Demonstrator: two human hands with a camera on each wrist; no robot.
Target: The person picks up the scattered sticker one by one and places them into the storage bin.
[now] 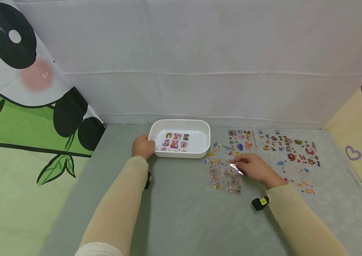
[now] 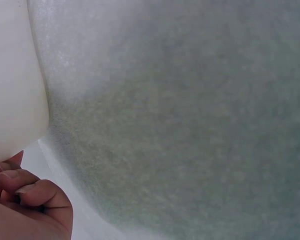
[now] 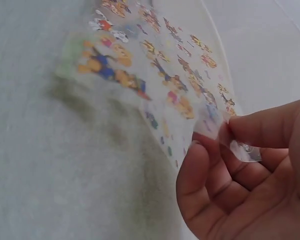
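A white rectangular plastic tray (image 1: 181,155) stands at the back of the table, with a sheet of small colourful stickers (image 1: 174,143) lying in it. My left hand (image 1: 143,146) grips the tray's left end; in the left wrist view its fingers curl at the tray's edge (image 2: 12,75). To the right, my right hand (image 1: 254,168) pinches the edge of a clear sticker sheet (image 1: 232,180) between thumb and forefinger. Light glints off the pinched edge. The right wrist view shows cartoon figures printed on the sheet (image 3: 165,70), which overlaps other sheets there.
More clear sticker sheets (image 1: 288,142) lie spread over the right side of the grey table (image 1: 184,206). A white cloth wall (image 1: 181,53) rises behind it. Printed cloths flank the table, a green one (image 1: 24,167) on the left and a yellow one (image 1: 357,128) on the right.
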